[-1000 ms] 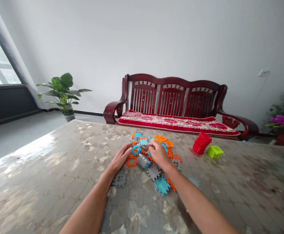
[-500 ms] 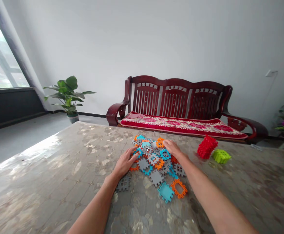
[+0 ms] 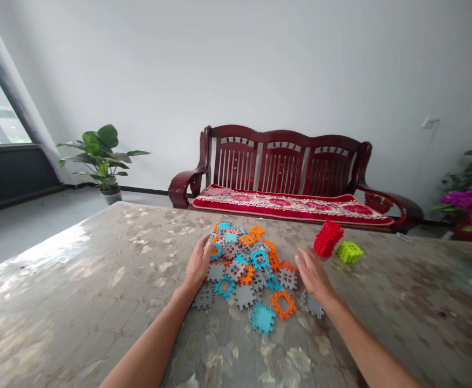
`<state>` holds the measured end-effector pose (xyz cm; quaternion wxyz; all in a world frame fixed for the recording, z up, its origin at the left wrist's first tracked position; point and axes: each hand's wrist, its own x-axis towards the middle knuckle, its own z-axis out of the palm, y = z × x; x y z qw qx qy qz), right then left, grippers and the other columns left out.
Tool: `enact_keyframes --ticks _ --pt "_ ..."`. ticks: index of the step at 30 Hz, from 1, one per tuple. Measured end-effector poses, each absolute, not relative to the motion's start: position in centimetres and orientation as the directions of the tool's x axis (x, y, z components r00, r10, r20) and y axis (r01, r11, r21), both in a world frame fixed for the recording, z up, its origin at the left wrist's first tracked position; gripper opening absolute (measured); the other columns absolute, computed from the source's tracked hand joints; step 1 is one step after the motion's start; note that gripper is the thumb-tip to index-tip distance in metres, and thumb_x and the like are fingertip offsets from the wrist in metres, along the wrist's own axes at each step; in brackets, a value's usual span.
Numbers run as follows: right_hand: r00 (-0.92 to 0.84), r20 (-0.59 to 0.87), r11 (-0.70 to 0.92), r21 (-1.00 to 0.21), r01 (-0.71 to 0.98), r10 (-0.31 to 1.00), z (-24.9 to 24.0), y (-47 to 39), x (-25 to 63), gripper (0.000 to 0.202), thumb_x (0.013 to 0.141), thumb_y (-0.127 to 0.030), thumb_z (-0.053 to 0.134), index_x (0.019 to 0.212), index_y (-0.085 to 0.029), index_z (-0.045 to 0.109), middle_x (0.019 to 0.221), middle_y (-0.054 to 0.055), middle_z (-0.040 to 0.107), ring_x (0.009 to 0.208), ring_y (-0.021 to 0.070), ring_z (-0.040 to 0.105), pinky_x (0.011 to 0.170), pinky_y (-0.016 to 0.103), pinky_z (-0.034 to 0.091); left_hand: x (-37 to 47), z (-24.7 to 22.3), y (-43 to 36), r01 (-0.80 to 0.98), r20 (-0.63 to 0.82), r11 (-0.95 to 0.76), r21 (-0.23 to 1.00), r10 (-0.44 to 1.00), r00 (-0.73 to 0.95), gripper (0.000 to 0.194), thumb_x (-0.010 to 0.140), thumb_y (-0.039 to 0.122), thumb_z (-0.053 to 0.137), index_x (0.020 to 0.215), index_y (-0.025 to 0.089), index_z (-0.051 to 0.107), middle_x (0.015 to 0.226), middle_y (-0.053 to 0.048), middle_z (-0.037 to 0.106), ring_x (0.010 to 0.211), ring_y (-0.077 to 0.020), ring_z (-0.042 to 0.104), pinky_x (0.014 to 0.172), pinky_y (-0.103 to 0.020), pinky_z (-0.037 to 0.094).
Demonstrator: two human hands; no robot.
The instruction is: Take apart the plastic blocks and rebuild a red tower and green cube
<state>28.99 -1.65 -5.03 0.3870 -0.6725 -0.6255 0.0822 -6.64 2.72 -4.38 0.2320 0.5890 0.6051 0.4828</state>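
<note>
A loose heap of notched plastic building tiles, grey, blue and orange, lies on the table between my hands. My left hand (image 3: 199, 262) rests along the heap's left edge, fingers stretched out, beside a blue frame tile (image 3: 216, 251). To the right of the heap is my right hand (image 3: 313, 272), fingers extended and holding nothing. Close by it are a grey window tile (image 3: 288, 278) and a grey tile (image 3: 312, 303), partly under my wrist. At the near side lie a solid blue tile (image 3: 262, 318) and an orange frame tile (image 3: 283, 304).
Beyond my right hand stand a red stack of tiles (image 3: 328, 238) and a lower lime-green stack (image 3: 349, 251). The table (image 3: 138, 302) has a glossy patterned cover. Behind it is a wooden bench (image 3: 280, 161). A potted plant (image 3: 106, 156) stands at the left.
My right hand has moved off the top of the heap to its right side. My left hand has drawn back to the heap's edge. The view has turned slightly right.
</note>
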Motion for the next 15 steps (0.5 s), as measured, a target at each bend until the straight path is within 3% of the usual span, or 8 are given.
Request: enact_keyframes --ticks 3,8,12,15 --pt "0.267 0.359 0.023 -0.632 0.775 0.894 -6.3 -2.2 28.2 0.054 0.087 -0.052 0.04 0.123 -0.019 0.064 0.128 0.015 0.063 0.127 0.0316 0.051 0.113 0.052 0.032 -5.4 -4.3 2.9 0.479 0.28 -0.153 0.864 0.938 -0.205 0.053 0.094 0.043 0.039 0.136 0.012 0.053 0.141 -0.016 0.056 0.133 -0.0266 0.049 0.113 -0.044 0.035" --pt "0.227 0.244 0.099 -0.856 0.507 0.943 -5.1 -0.2 26.1 0.065 0.089 -0.064 0.036 0.128 -0.02 0.061 0.137 0.012 0.059 0.132 0.0275 0.049 0.113 0.046 0.037 -4.6 -3.8 4.1 0.492 0.332 -0.233 0.839 0.935 -0.124 0.054 0.096 0.049 0.035 0.136 0.017 0.054 0.14 -0.012 0.058 0.132 -0.0246 0.05 0.112 -0.041 0.036" --pt "0.199 0.189 0.125 -0.946 0.299 0.962 -4.6 0.6 27.5 0.065 0.087 -0.07 0.041 0.127 -0.023 0.063 0.14 0.009 0.058 0.134 0.0253 0.048 0.115 0.045 0.034 -5.8 -3.0 6.7 0.691 0.3 -0.169 0.703 0.951 -0.072 0.054 0.097 0.051 0.031 0.138 0.023 0.052 0.141 -0.01 0.057 0.134 -0.0273 0.047 0.113 -0.047 0.032" --pt "0.179 0.156 0.144 -0.986 0.078 0.971 -5.4 0.5 29.4 0.059 0.081 -0.071 0.054 0.114 -0.025 0.071 0.132 0.008 0.065 0.131 0.0263 0.051 0.116 0.047 0.032 -6.6 -2.4 9.3 0.824 0.165 -0.078 0.562 0.986 -0.019 0.058 0.097 0.052 0.027 0.147 0.026 0.042 0.155 -0.008 0.042 0.145 -0.028 0.031 0.117 -0.051 0.022"
